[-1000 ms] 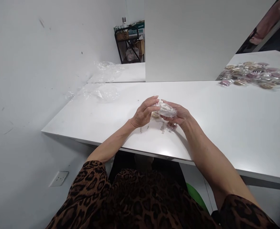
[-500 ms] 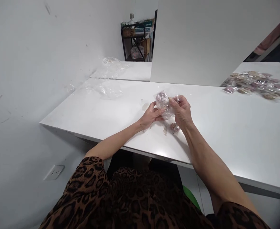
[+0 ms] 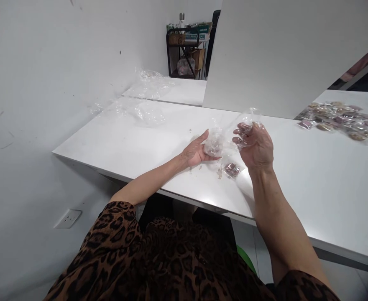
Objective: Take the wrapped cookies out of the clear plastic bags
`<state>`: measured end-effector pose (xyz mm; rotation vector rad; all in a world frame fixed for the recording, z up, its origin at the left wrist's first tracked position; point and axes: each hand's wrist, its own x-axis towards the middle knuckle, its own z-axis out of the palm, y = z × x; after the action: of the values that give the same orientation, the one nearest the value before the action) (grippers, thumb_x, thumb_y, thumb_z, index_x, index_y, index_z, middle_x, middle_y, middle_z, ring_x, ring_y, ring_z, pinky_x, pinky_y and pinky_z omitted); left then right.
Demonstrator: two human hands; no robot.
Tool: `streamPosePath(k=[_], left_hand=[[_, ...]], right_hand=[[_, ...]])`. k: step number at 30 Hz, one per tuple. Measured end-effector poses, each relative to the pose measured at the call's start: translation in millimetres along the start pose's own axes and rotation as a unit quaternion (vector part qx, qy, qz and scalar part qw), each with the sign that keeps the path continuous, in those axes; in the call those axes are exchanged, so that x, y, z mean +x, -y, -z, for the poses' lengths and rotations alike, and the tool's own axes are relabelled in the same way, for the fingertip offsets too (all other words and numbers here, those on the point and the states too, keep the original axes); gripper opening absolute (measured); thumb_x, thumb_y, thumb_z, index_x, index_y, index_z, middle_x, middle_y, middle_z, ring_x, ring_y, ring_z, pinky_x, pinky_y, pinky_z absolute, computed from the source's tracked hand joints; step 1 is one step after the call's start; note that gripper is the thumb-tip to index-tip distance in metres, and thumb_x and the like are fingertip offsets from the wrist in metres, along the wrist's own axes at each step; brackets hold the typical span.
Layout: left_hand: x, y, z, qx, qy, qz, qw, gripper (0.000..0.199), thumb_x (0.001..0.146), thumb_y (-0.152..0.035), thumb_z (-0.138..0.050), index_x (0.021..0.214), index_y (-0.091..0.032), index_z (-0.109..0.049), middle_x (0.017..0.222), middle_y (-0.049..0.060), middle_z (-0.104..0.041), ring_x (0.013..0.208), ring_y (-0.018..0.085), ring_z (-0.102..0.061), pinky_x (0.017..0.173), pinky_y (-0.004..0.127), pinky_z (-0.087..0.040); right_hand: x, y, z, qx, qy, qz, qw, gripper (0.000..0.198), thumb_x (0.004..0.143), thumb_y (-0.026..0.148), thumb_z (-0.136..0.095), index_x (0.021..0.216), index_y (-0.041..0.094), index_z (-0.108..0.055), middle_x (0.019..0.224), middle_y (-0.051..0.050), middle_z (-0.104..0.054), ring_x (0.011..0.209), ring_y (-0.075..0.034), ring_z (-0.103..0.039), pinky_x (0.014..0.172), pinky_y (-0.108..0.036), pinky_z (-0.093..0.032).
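Observation:
My left hand [image 3: 198,151] cradles a clear-wrapped round item [image 3: 214,147] just over the table, its thumb raised and the fingers beneath. The crinkled film hides what kind of item it is. To the right, my right hand [image 3: 255,144] is lifted with curled fingers in a thin clear plastic bag [image 3: 251,115]. The film seems to stretch between both hands. Below them a dark reddish round piece in clear wrap [image 3: 232,169] lies on the white table [image 3: 300,175], touched by neither hand.
Many wrapped pieces [image 3: 343,119] lie heaped at the right back. Loose clear plastic [image 3: 149,113] rests at the left back by the wall. A white upright panel [image 3: 259,58] stands behind the table. Beyond it is a dark shelf rack [image 3: 184,54]. Crumbs [image 3: 220,172] dot the table.
My right hand has moved right and slightly up, away from my left, drawing plastic film with it. My left hand's thumb has lifted and the wrapped item sits lower.

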<state>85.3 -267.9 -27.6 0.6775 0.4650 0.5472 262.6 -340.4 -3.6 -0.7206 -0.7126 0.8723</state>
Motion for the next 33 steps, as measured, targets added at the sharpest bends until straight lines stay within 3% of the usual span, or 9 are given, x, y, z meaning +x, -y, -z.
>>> streamPosePath(k=[3,6,12,16,19,25,28,31,33], left_hand=[[2.3,0.0,2.4,-0.003,-0.026,0.017,1.0,0.056,0.086,-0.046,-0.081,0.127,-0.013,-0.064,0.108,0.016,-0.073,0.094,0.027,-0.074,0.087,0.043,-0.062],[2.9,0.0,3.6,0.001,-0.011,0.039,0.999,0.059,0.09,-0.052,-0.076,0.132,-0.014,-0.062,0.108,0.016,-0.073,0.094,0.027,-0.075,0.084,0.041,-0.061],[0.8,0.0,4.4,-0.05,-0.012,0.093,0.994,0.074,0.102,-0.072,-0.028,0.133,-0.015,-0.062,0.101,0.014,-0.076,0.092,0.027,-0.075,0.091,0.048,-0.059],[-0.3,4.0,1.3,-0.059,-0.032,0.085,0.994,0.039,0.106,-0.044,-0.05,0.122,-0.014,-0.068,0.09,0.008,-0.077,0.083,0.02,-0.074,0.099,0.04,-0.056],[-3.5,7.3,-2.6,-0.036,-0.016,0.078,0.996,0.017,0.098,-0.019,-0.065,0.113,-0.012,-0.071,0.081,0.004,-0.076,0.075,0.014,-0.072,0.099,0.035,-0.055],[-8.9,12.2,-1.2,0.08,0.104,0.101,0.986,0.043,0.073,-0.018,-0.09,0.11,-0.016,-0.069,0.097,0.009,-0.076,0.086,0.021,-0.074,0.091,0.045,-0.06],[-6.7,16.9,0.6,0.105,0.086,0.033,0.99,0.068,0.059,-0.017,-0.098,0.118,-0.019,-0.064,0.1,0.007,-0.074,0.091,0.022,-0.072,0.092,0.047,-0.059],[-5.1,20.4,-0.6,0.1,-0.013,-0.109,0.989,0.095,0.053,-0.013,-0.099,0.134,-0.026,-0.051,0.108,0.003,-0.07,0.102,0.02,-0.068,0.102,0.044,-0.054],[-6.3,21.0,-2.4,0.11,-0.056,-0.194,0.973,0.102,0.052,-0.013,-0.1,0.138,-0.028,-0.047,0.114,0.001,-0.068,0.11,0.02,-0.066,0.106,0.04,-0.05]], right_hand=[[3.5,4.0,4.3,0.069,-0.006,0.006,0.998,0.019,0.08,0.033,-0.08,0.08,0.025,-0.062,0.086,0.002,-0.071,0.077,-0.012,-0.068,0.061,-0.024,-0.054],[6.9,5.3,8.8,0.127,-0.023,0.015,0.992,0.013,0.081,0.029,-0.076,0.078,0.025,-0.064,0.081,0.002,-0.068,0.077,-0.012,-0.066,0.065,-0.027,-0.055],[1.8,3.7,8.9,0.096,0.061,-0.003,0.994,0.036,0.086,0.036,-0.076,0.067,0.025,-0.048,0.059,0.005,-0.043,0.053,-0.012,-0.045,0.058,-0.032,-0.05],[-3.7,7.1,2.9,0.088,0.095,-0.027,0.991,0.05,0.087,0.036,-0.076,0.063,0.022,-0.035,0.053,0.006,-0.026,0.045,-0.01,-0.031,0.048,-0.027,-0.041],[-2.7,9.8,2.5,0.105,0.073,-0.032,0.991,0.049,0.086,0.035,-0.077,0.064,0.022,-0.035,0.054,0.007,-0.03,0.046,-0.008,-0.034,0.048,-0.026,-0.041],[9.4,5.0,16.3,0.122,-0.027,0.018,0.992,0.029,0.079,0.028,-0.078,0.07,0.023,-0.052,0.06,0.006,-0.05,0.053,-0.009,-0.052,0.056,-0.027,-0.05],[13.6,1.3,22.9,0.056,-0.075,-0.002,0.996,0.028,0.078,0.041,-0.082,0.075,0.026,-0.058,0.07,0.003,-0.063,0.064,-0.015,-0.063,0.066,-0.034,-0.058],[12.3,-4.0,21.3,-0.007,-0.072,-0.069,0.995,0.045,0.072,0.066,-0.082,0.087,0.028,-0.065,0.095,-0.003,-0.075,0.087,-0.023,-0.073,0.076,-0.042,-0.063],[9.1,-9.9,15.4,-0.043,-0.057,-0.119,0.99,0.053,0.068,0.069,-0.084,0.095,0.028,-0.066,0.1,-0.004,-0.076,0.09,-0.024,-0.074,0.075,-0.042,-0.064]])
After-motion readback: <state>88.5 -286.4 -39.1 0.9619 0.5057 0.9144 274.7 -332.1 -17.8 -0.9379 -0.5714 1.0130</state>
